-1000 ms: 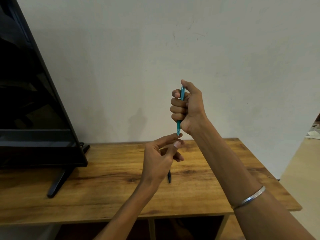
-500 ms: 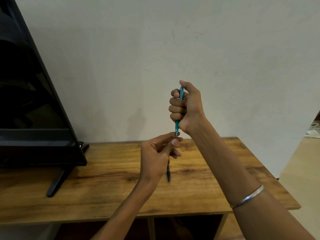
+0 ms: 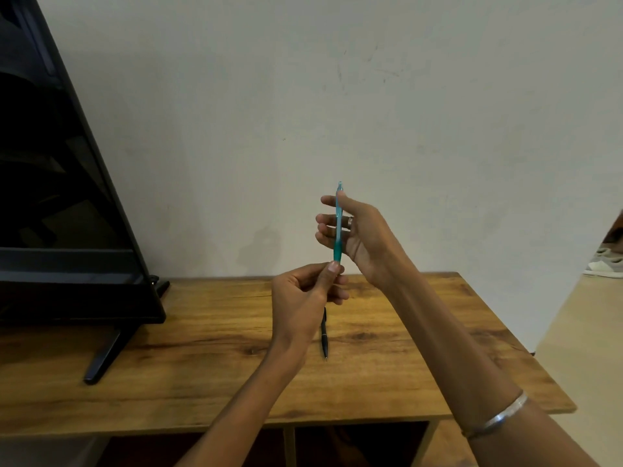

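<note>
A teal pen (image 3: 338, 224) stands upright in the air above the wooden table (image 3: 421, 332). My left hand (image 3: 300, 298) pinches its lower end between thumb and fingertips. My right hand (image 3: 357, 234) is just behind the pen's upper half with its fingers uncurled and spread; the thumb lies near the pen's top. A black pen (image 3: 324, 332) lies on the table below my left hand, partly hidden by it.
A black television (image 3: 67, 214) stands at the left on the table, its stand leg (image 3: 104, 355) reaching toward the front. A plain wall is close behind. Light shoes (image 3: 603, 264) sit on the floor past the table's right edge.
My right hand has let go of its fist grip on the teal pen and spread its fingers. My left hand now pinches the pen's lower end and holds it up.
</note>
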